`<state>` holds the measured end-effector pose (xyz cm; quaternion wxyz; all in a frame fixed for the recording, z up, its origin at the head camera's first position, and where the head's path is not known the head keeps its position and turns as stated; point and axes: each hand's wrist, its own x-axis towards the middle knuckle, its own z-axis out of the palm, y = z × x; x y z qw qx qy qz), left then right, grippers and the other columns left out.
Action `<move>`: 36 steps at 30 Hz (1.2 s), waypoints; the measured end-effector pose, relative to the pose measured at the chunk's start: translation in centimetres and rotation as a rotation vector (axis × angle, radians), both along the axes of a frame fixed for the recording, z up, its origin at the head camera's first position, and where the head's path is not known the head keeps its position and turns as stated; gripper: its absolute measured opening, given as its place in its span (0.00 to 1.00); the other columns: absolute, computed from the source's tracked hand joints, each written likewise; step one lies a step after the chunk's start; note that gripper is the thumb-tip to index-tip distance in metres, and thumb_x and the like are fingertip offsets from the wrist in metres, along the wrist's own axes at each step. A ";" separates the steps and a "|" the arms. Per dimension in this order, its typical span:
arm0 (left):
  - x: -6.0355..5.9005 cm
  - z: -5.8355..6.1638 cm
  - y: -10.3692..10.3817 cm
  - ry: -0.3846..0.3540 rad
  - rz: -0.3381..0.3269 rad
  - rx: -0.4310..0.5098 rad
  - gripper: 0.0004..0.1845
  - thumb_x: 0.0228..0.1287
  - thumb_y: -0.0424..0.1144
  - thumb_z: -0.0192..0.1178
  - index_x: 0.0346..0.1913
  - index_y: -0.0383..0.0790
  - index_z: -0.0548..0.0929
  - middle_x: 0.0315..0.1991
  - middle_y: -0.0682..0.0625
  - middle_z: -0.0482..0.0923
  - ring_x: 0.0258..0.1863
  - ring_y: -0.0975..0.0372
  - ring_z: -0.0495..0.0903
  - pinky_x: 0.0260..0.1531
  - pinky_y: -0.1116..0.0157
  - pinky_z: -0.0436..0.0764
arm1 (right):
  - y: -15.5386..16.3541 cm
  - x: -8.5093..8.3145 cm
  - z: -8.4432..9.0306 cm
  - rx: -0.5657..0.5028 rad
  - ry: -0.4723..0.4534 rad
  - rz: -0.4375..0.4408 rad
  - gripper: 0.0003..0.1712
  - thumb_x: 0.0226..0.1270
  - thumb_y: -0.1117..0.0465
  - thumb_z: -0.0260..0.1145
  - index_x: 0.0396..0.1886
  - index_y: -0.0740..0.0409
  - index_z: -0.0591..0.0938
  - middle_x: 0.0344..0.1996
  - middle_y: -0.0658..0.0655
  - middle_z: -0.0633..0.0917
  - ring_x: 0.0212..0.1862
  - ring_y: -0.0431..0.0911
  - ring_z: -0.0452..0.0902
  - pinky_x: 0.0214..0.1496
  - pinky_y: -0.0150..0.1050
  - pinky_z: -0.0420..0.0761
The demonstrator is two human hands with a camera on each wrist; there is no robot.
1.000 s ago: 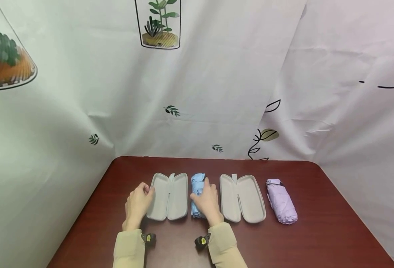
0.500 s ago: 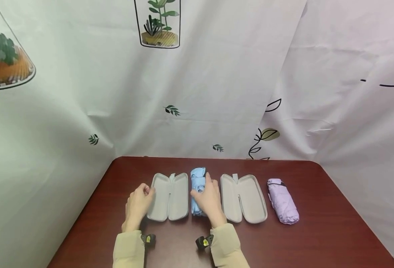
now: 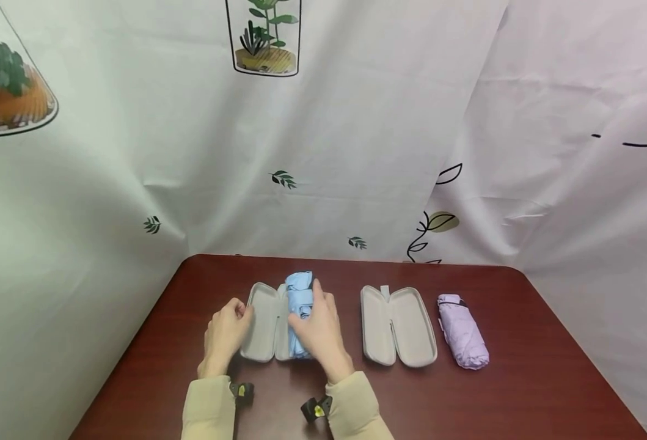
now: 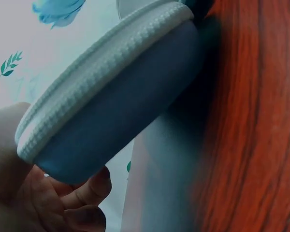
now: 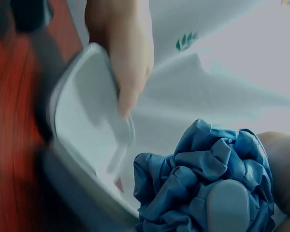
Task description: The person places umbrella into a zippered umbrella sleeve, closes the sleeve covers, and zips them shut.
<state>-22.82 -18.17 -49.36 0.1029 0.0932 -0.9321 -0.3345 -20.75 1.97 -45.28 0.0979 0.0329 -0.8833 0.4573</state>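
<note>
My left hand (image 3: 231, 324) holds the left rim of an open grey clamshell case (image 3: 264, 330) on the dark red table (image 3: 521, 379). The left wrist view shows the case's ribbed rim (image 4: 101, 92) with my thumb on one side and fingers (image 4: 84, 198) curled under it. My right hand (image 3: 316, 324) grips a folded light blue umbrella (image 3: 299, 293) and holds it over the case's right half. The right wrist view shows the crumpled blue umbrella (image 5: 208, 179) beside the case's shell (image 5: 89, 130), with my left hand (image 5: 123, 53) on the rim.
A second open grey case (image 3: 397, 327) lies to the right of my right hand. A folded lilac umbrella (image 3: 462, 331) lies beyond it. A white printed curtain (image 3: 323, 153) hangs behind the table and on both sides.
My right hand has carried the blue umbrella leftward, from the table between the two cases to over the left case's right half. My left hand has stayed on the rim.
</note>
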 end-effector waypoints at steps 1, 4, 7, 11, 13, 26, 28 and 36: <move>0.0 0.0 -0.1 0.001 0.004 -0.003 0.12 0.68 0.49 0.56 0.32 0.45 0.75 0.24 0.51 0.74 0.25 0.55 0.75 0.23 0.57 0.68 | -0.5 0.0 0.0 -0.007 0.001 0.010 0.51 0.51 0.56 0.71 0.74 0.63 0.60 0.57 0.68 0.73 0.45 0.53 0.74 0.47 0.49 0.77; 0.0 -0.1 -0.2 0.003 0.006 -0.002 0.12 0.68 0.49 0.57 0.32 0.44 0.75 0.24 0.51 0.74 0.25 0.55 0.75 0.23 0.56 0.69 | -1.8 -0.1 -0.3 -0.011 -0.014 0.024 0.51 0.51 0.55 0.71 0.74 0.63 0.60 0.57 0.68 0.73 0.46 0.53 0.74 0.47 0.49 0.77; -0.1 -0.2 0.0 -0.004 -0.006 0.006 0.12 0.68 0.49 0.56 0.33 0.44 0.76 0.24 0.51 0.74 0.25 0.55 0.75 0.22 0.57 0.69 | -2.4 -0.5 -1.0 -0.002 -0.022 0.018 0.50 0.50 0.56 0.72 0.73 0.64 0.62 0.56 0.68 0.74 0.45 0.53 0.74 0.45 0.50 0.77; 0.0 -0.2 0.2 -0.002 -0.010 0.012 0.12 0.68 0.49 0.56 0.33 0.44 0.75 0.24 0.51 0.73 0.25 0.55 0.74 0.22 0.58 0.68 | -2.5 -1.2 -1.6 -0.001 -0.034 -0.005 0.50 0.49 0.56 0.72 0.72 0.65 0.63 0.55 0.70 0.74 0.45 0.55 0.75 0.46 0.52 0.77; 0.0 -0.2 0.2 -0.003 -0.007 0.010 0.12 0.68 0.49 0.56 0.32 0.44 0.75 0.24 0.51 0.73 0.25 0.55 0.74 0.23 0.58 0.68 | -2.4 -1.4 -1.8 -0.007 -0.045 -0.013 0.50 0.50 0.55 0.72 0.72 0.66 0.63 0.56 0.70 0.74 0.47 0.56 0.75 0.49 0.53 0.77; 0.0 0.0 -0.1 -0.011 -0.001 0.006 0.11 0.67 0.49 0.56 0.32 0.45 0.75 0.24 0.52 0.74 0.26 0.54 0.75 0.24 0.56 0.69 | -2.0 -2.0 -2.6 0.024 -0.108 -0.035 0.50 0.53 0.53 0.72 0.73 0.65 0.62 0.58 0.71 0.73 0.55 0.59 0.73 0.56 0.54 0.74; 0.0 0.0 -0.1 -0.012 -0.003 0.008 0.11 0.67 0.49 0.56 0.32 0.46 0.75 0.25 0.52 0.74 0.26 0.54 0.75 0.24 0.55 0.69 | -1.9 -2.0 -2.6 0.024 -0.114 -0.034 0.50 0.53 0.53 0.72 0.73 0.66 0.61 0.59 0.71 0.72 0.56 0.60 0.73 0.56 0.54 0.74; 0.0 0.0 -0.1 -0.014 -0.003 0.017 0.11 0.67 0.48 0.56 0.32 0.45 0.75 0.25 0.52 0.74 0.26 0.55 0.75 0.25 0.56 0.69 | -1.8 -2.1 -2.9 0.024 -0.127 -0.029 0.50 0.55 0.54 0.71 0.73 0.67 0.61 0.59 0.72 0.72 0.55 0.59 0.73 0.55 0.54 0.74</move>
